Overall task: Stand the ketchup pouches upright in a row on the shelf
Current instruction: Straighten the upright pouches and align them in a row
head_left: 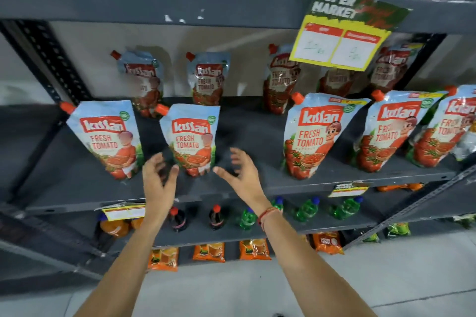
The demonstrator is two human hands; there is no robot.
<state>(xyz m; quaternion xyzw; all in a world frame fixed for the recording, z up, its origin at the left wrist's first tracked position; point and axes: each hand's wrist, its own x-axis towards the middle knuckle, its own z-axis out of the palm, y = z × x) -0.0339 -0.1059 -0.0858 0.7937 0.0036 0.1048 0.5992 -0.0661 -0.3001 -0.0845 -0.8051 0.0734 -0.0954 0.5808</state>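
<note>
1. Kissan ketchup pouches stand in a front row on the middle grey shelf (257, 183): a far-left pouch (108, 136), a second pouch (193, 139), then a wide gap, then a third pouch (314, 136) and two more to its right (391, 131), (443, 128).
2. A back row of the same pouches (207, 80) leans against the rear wall, partly hidden on the right by a hanging price card (342, 33).
3. The left hand (157, 183) is open and empty, fingers spread, its thumb just beside the lower left corner of the second pouch.
4. The right hand (242, 175) is likewise open and holds nothing, fingers curled loosely, just right of that pouch's base.
5. The second pouch sits straight ahead of and slightly above both hands, between them; its long axis runs nearly vertical, spout cap at the upper left, tilted a little back.
6. The left hand appears the nearer of the two, though whether it touches the pouch cannot be told because of blur.
7. Judging by the gap, the row looks unfinished: the space between the second and third pouches would take another one.
</note>
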